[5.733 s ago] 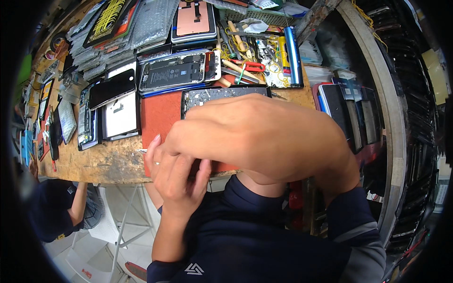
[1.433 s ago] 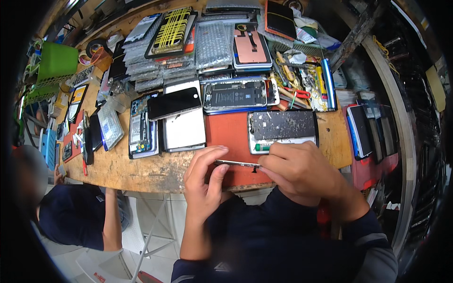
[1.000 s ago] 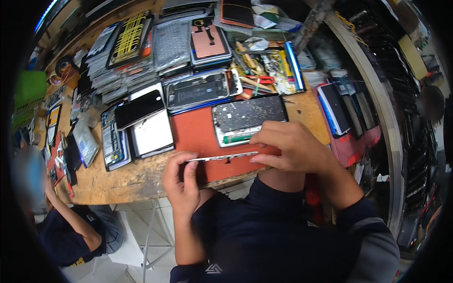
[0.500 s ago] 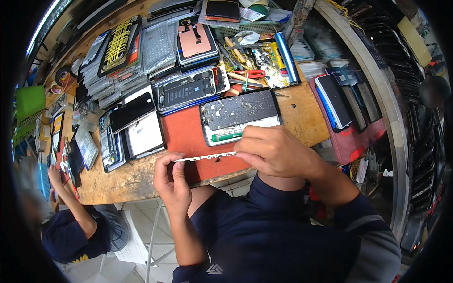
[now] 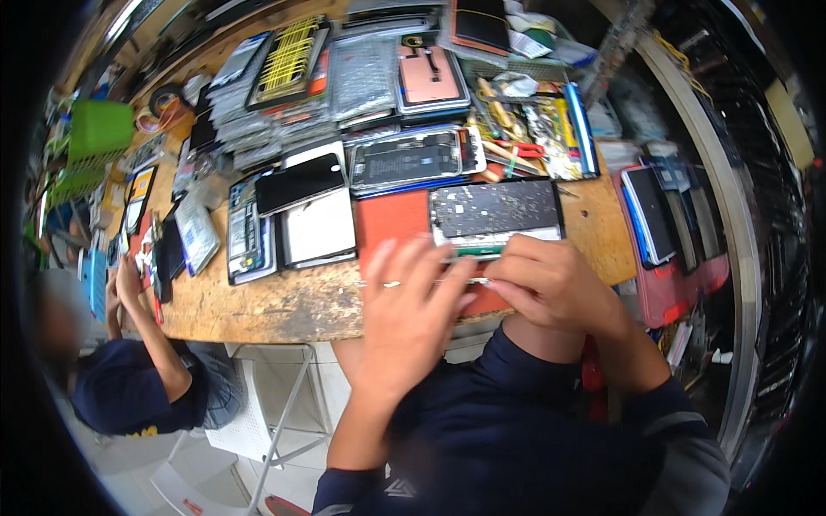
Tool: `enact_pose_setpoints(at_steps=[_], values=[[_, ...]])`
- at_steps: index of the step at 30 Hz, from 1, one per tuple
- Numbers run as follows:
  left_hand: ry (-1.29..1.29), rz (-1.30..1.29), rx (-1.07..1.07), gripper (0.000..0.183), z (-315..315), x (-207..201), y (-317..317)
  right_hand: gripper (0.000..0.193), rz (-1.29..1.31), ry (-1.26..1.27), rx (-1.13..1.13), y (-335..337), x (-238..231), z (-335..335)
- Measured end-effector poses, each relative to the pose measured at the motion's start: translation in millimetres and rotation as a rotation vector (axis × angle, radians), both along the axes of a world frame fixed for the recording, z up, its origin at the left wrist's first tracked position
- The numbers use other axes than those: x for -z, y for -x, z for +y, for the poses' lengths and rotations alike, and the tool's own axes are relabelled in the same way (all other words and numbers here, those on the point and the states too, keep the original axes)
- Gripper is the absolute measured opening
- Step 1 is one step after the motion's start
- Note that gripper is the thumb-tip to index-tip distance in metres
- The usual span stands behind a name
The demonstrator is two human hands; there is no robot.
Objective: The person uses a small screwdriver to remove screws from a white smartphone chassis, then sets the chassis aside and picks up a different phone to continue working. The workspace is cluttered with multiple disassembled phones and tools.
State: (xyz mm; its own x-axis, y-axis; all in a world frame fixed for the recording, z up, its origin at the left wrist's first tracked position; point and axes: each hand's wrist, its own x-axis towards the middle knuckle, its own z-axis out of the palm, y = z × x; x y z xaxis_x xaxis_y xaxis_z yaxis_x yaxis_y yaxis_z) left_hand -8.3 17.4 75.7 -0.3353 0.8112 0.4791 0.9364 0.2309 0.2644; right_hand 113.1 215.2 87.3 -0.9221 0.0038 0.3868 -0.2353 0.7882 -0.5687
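Observation:
My right hand (image 5: 555, 288) pinches the end of a thin, pale strip-like piece (image 5: 477, 281), seen nearly edge-on, so its kind cannot be made out. Blurred by motion, my left hand (image 5: 404, 322) reaches across the piece with fingers stretched and apart, covering most of it. Both hands are above the red mat (image 5: 391, 219) at the bench's near edge. Just beyond my right hand lies a tray (image 5: 559, 219) with a dark grey panel (image 5: 492, 208) strewn with small bits, and a green tube-shaped thing (image 5: 477, 252) is partly hidden by my fingers.
An opened phone (image 5: 404, 159) lies beyond the mat. To its left, a black phone (image 5: 299, 184) rests across a white panel (image 5: 318, 228). Bagged parts (image 5: 366, 77) are stacked behind, and a tool tray (image 5: 594, 138) stands right. Another person's hand (image 5: 127, 279) works far left.
My left hand has let go of the piece's left end and swung right over it, fingers spreading. My right hand still pinches the other end. The whole view has shifted.

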Motion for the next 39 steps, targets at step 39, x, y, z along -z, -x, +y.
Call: enact_pose_setpoints(at_steps=[39], values=[[-0.653,-0.771,-0.169,0.008,-45.3,45.5,55.1,0.016,0.319,0.085,-0.160,287.4,20.1,-31.0]])
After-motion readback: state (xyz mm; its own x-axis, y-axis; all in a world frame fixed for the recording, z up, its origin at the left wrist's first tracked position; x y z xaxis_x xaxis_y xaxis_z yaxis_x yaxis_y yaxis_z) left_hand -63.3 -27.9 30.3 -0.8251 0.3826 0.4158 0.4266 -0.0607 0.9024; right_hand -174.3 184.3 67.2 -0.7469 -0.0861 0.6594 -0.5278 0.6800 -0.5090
